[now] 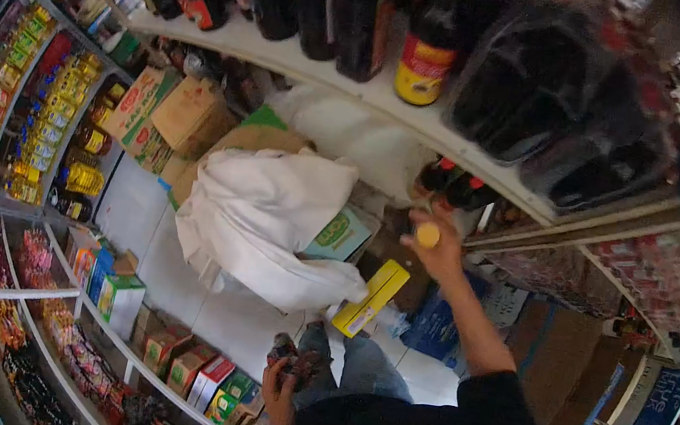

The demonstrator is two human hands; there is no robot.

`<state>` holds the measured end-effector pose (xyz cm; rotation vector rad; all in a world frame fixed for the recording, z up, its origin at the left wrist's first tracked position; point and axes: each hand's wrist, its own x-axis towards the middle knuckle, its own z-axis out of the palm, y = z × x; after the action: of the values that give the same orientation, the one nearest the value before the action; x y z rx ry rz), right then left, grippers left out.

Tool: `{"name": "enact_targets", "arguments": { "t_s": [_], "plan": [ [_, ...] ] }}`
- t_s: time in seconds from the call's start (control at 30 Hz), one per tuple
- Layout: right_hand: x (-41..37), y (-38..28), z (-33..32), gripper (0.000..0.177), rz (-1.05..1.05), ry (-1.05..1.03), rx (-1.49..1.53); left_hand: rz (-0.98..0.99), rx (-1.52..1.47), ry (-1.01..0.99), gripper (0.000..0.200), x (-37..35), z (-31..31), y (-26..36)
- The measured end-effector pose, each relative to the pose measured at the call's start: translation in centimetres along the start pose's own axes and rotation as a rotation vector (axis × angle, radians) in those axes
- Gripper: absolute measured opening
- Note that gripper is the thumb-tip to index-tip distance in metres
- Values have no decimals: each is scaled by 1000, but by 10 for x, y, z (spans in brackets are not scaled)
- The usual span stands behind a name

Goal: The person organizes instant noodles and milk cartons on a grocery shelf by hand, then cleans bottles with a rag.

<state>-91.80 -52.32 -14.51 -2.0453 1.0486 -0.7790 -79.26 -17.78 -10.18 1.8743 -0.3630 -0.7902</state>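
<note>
My right hand (447,267) reaches forward, its fingers closed around a bottle with a round yellow cap (428,235); most of the bottle's body is hidden beneath the cap and the hand. Low in the view, beside my knees, my left hand (276,395) grips a dark, crumpled, patterned cloth (293,361). A yellow box (373,298) lies just below my right hand. To its left, a large white cloth (264,224) is draped over cartons. Dark bottles with red caps (453,183) stand beyond my right hand.
Overhead runs a white shelf (358,85) with dark bottles, including a red-and-yellow labelled bottle (426,64). Shelves of oil bottles (58,112) stand at left, above a sachet rack (51,320). Blue cartons (463,325) and a brown carton (549,364) sit at right.
</note>
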Motion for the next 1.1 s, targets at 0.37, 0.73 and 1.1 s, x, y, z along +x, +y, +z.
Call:
{"name": "enact_targets", "arguments": {
  "t_s": [0.37,0.73,1.1],
  "plan": [
    [-114,-164,-84,38,-305,85,-31,137,-106,-645,63,50,5,43],
    [-179,-255,-64,51,-268,409,-72,467,-92,-1045,83,36,66,83],
    [-268,-256,-29,48,225,514,303,186,-325,-1655,74,27,48,129]
  ]
}}
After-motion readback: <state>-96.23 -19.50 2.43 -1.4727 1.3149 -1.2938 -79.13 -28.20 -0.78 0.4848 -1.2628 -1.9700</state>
